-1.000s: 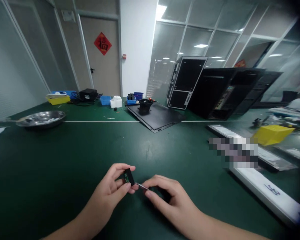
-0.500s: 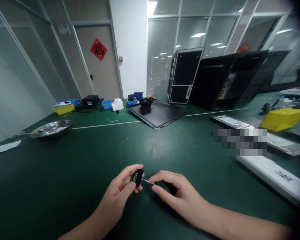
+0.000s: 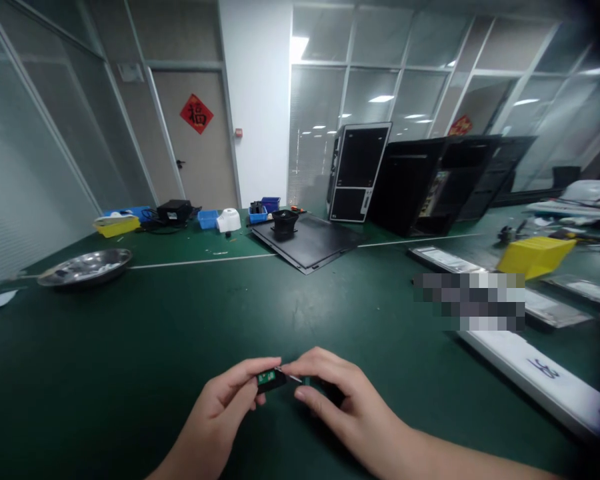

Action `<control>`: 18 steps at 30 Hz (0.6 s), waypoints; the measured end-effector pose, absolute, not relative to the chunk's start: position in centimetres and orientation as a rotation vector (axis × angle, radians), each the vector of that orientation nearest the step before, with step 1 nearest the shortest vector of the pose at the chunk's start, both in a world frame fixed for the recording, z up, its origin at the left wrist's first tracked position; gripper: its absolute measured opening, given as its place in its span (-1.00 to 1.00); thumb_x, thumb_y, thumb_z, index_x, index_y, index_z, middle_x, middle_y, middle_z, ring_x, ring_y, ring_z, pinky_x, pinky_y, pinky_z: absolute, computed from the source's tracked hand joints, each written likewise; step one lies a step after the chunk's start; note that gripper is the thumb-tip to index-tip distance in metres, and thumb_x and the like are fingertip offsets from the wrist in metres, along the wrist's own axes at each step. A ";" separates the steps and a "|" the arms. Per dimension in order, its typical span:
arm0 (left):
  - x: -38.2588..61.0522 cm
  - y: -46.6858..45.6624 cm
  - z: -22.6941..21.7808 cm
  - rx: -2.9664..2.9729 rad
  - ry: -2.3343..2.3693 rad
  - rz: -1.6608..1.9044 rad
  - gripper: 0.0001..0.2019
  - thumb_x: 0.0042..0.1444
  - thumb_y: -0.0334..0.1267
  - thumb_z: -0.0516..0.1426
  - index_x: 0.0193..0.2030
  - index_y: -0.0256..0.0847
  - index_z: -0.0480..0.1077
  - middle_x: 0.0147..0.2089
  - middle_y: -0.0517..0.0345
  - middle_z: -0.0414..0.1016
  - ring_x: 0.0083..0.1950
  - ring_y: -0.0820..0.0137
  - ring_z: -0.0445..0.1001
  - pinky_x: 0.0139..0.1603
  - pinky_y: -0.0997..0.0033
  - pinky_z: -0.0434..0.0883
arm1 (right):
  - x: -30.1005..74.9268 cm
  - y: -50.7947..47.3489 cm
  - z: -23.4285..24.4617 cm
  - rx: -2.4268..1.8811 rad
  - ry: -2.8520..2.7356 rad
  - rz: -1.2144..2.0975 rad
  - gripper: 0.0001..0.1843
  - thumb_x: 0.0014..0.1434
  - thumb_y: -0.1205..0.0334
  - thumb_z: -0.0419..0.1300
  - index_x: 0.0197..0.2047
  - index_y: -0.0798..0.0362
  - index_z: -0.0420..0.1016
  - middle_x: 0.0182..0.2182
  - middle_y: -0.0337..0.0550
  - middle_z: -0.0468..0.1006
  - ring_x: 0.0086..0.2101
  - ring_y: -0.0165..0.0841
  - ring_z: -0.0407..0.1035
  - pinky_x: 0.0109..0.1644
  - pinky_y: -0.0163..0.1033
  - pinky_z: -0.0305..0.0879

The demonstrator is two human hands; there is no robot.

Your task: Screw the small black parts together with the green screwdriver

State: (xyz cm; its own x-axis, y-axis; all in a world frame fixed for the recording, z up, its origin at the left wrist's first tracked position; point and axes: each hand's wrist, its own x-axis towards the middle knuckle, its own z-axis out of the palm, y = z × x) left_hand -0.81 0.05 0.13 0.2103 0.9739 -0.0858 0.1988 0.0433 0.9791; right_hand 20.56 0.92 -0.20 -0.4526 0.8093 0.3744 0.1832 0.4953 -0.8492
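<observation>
Dark green matting covers the wide bench [image 3: 130, 347], and a thin white line crosses it further back. Glass partitions with blinds close the room, beside a pale door [image 3: 200, 167] that bears a red diamond sign [image 3: 196, 113]. Far back on the left lie a steel bowl [image 3: 85, 267], a yellow bin [image 3: 113, 227] and blue trays [image 3: 207, 219]. A flat black panel [image 3: 313, 245] lies mid-bench, with upright computer cases [image 3: 357, 173] behind it.

At the near edge, the left hand [image 3: 227, 407] has its grip clenched on a small black part [image 3: 271, 379] with a green face, pinched between thumb and fingertips just above the bench. The right hand [image 3: 343, 407] has its grip closed on a thin metal pin [image 3: 291, 376], whose tip meets the part.

Most of the pin is hidden inside the right fingers, so its full shape cannot be told. A pixelated patch [image 3: 470, 301] covers things on the right. A long white strip [image 3: 535, 370] runs out of view at the right edge, where the corners go dark. What the trays hold is too small to make out.
</observation>
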 end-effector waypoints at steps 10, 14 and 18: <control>-0.1 -0.4 0.5 1.345 1.104 0.914 -0.74 0.20 -0.16 0.15 0.00 -0.07 0.53 -0.13 0.09 0.65 -0.13 0.21 0.56 -0.09 0.31 0.46 | 20.5 0.9 -0.2 -0.848 -1.929 0.985 -0.72 0.33 0.26 0.14 0.06 -0.08 0.54 -0.17 -0.09 0.57 -0.19 -0.31 0.46 -0.09 -0.19 0.41; -0.2 -0.3 0.5 1.442 1.171 1.000 -0.81 0.21 -0.18 0.16 -0.08 -0.04 0.55 -0.10 0.12 0.65 -0.05 0.19 0.58 -0.02 0.32 0.45 | 20.5 1.0 -0.3 -0.804 -1.918 1.001 -0.71 0.32 0.30 0.15 0.06 -0.10 0.54 -0.19 -0.11 0.57 -0.20 -0.32 0.47 -0.10 -0.20 0.41; -0.4 -0.4 0.5 1.564 1.218 1.018 -0.84 0.22 -0.18 0.16 -0.12 -0.01 0.56 -0.11 0.15 0.65 -0.07 0.21 0.59 -0.01 0.34 0.45 | 20.6 1.0 -0.7 -0.801 -1.903 0.999 -0.69 0.30 0.33 0.17 0.05 -0.14 0.55 -0.19 -0.13 0.56 -0.21 -0.33 0.47 -0.12 -0.22 0.41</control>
